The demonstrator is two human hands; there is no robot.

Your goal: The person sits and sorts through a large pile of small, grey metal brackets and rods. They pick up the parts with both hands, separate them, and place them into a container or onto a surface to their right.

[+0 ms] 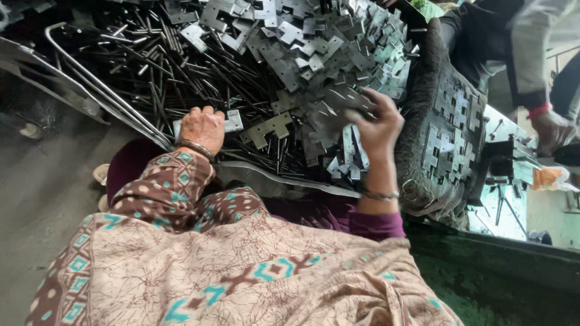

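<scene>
We see flat plates (314, 60) of bare grey metal, smooth with a dull sheen, heaped beside thin dark metal rods (181, 78) that look matt and oily. Our right hand (377, 124) grips a stack of the same pale plates; our left hand (202, 128) rests on one. Bent steel tubes (90, 78) shine brighter. A coarse, fuzzy brown sack (441, 133) is rough cloth. Our patterned shawl (241, 271) is soft matt fabric, and the floor (42, 181) is grimy concrete.

A grey floor (42, 199) carries a heap of thin metal rods (181, 72) and flat notched metal plates (326, 54)
</scene>
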